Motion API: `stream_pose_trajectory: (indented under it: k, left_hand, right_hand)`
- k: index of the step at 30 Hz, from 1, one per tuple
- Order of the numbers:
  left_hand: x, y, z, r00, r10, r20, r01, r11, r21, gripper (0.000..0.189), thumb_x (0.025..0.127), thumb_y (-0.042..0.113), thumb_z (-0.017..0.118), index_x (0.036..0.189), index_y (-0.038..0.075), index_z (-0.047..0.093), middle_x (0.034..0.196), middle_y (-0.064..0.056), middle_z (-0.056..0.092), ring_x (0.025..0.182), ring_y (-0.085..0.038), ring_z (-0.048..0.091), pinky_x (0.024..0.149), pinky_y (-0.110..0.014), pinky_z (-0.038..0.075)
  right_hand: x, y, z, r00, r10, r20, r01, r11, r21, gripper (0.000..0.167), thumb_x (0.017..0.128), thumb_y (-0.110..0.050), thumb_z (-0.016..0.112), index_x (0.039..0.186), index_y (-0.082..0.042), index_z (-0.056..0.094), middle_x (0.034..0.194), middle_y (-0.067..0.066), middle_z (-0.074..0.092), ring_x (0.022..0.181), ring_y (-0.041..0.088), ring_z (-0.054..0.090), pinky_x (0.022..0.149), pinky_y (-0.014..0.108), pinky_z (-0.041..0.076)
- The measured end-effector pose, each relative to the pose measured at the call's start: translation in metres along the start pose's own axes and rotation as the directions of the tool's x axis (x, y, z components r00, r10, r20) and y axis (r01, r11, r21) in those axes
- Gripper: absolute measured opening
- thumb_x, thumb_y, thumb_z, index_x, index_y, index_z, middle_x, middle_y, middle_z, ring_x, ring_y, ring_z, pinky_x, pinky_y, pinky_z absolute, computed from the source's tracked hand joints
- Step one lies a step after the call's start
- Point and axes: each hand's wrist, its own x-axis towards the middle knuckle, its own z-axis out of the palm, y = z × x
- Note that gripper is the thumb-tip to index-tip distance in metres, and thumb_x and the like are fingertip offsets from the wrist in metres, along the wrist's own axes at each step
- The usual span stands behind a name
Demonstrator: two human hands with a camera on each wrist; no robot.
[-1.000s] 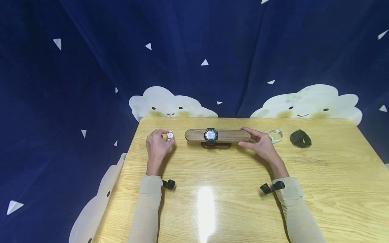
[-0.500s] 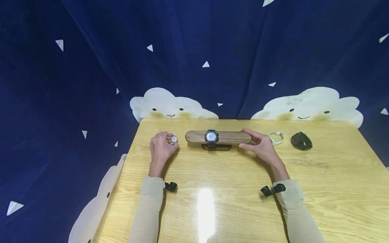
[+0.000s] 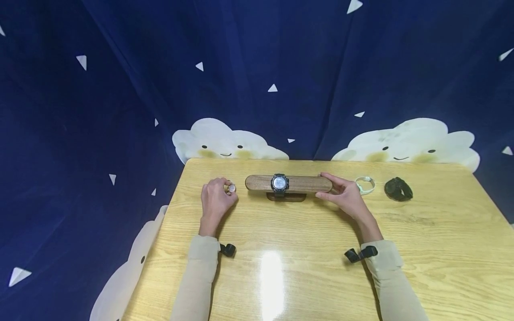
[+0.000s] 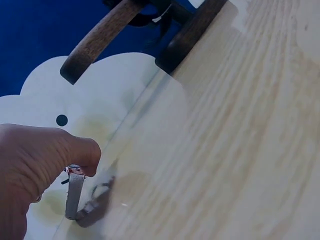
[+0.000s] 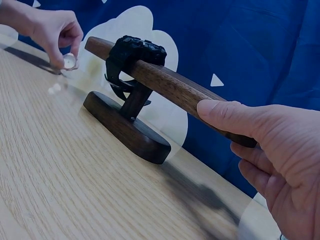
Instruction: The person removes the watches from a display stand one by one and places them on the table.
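Note:
My left hand (image 3: 217,200) pinches a small wristwatch (image 3: 231,188) with a pale round dial, left of a wooden watch stand (image 3: 307,183). In the left wrist view, the light band of this wristwatch (image 4: 75,195) hangs below the fingers, close to the tabletop. With thumb and fingers, my right hand (image 3: 347,194) grips the right end of the stand's bar. A chunky black digital watch (image 3: 279,183) sits around that bar, left of its middle. The right wrist view shows the bar on a short post above a rounded wooden base (image 5: 127,130).
Right of the stand, a white and pale green watch (image 3: 365,185) lies on the wooden table (image 3: 313,249). Farther right lies a dark looped band (image 3: 398,189), its details unclear. A dark blue curtain (image 3: 249,67) with white clouds hangs behind the table's far edge.
My left hand has moved right and slightly nearer with the small wristwatch, toward the left end of the stand. My right hand keeps its grip on the bar. The view has tilted slightly.

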Motion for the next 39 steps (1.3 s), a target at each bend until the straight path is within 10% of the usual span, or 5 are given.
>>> stream_pose_trajectory:
  k: [12, 17, 26, 39]
  left_hand:
    - [0.0, 0.001, -0.002, 0.999, -0.022, 0.033, 0.022, 1.0, -0.001, 0.045, 0.076, 0.018, 0.08, 0.121, 0.012, 0.076, 0.109, -0.012, 0.078, 0.104, -0.033, 0.071, 0.079, -0.043, 0.05]
    - [0.003, 0.009, -0.006, 0.998, -0.025, -0.05, 0.02, 0.995, -0.096, 0.046, 0.081, 0.021, 0.078, 0.127, 0.011, 0.073, 0.087, -0.013, 0.073, 0.08, -0.028, 0.064, 0.076, -0.042, 0.05]
    - [0.003, 0.036, -0.007, 0.983, -0.009, -0.181, -0.05, 0.948, -0.314, 0.047, 0.087, 0.017, 0.075, 0.133, 0.006, 0.07, 0.065, -0.012, 0.058, 0.061, -0.02, 0.046, 0.074, -0.042, 0.05]
    - [-0.008, 0.085, 0.005, 0.963, 0.121, -0.241, -0.2, 0.919, -0.339, 0.044, 0.092, 0.024, 0.072, 0.132, 0.004, 0.07, 0.059, 0.003, 0.046, 0.06, -0.015, 0.044, 0.065, -0.036, 0.047]
  right_hand:
    - [-0.001, -0.001, 0.0, 1.0, 0.004, 0.007, -0.004, 0.999, -0.034, 0.068, 0.086, -0.009, 0.087, 0.147, -0.002, 0.059, 0.147, 0.023, 0.059, 0.128, 0.014, 0.063, 0.095, 0.02, 0.057]
    - [-0.002, -0.002, 0.0, 1.0, 0.02, 0.006, -0.02, 0.999, -0.033, 0.068, 0.085, -0.01, 0.088, 0.147, -0.004, 0.06, 0.148, 0.02, 0.059, 0.131, 0.017, 0.062, 0.095, 0.02, 0.056]
    - [-0.003, -0.002, -0.001, 1.0, 0.002, 0.012, -0.002, 0.999, -0.053, 0.068, 0.086, -0.01, 0.087, 0.147, -0.001, 0.058, 0.148, 0.022, 0.058, 0.132, 0.024, 0.061, 0.094, 0.02, 0.056]
    - [-0.002, 0.0, -0.001, 1.0, -0.003, 0.011, 0.003, 0.999, -0.032, 0.068, 0.086, -0.008, 0.087, 0.147, -0.002, 0.059, 0.147, 0.023, 0.059, 0.125, 0.009, 0.063, 0.095, 0.022, 0.057]
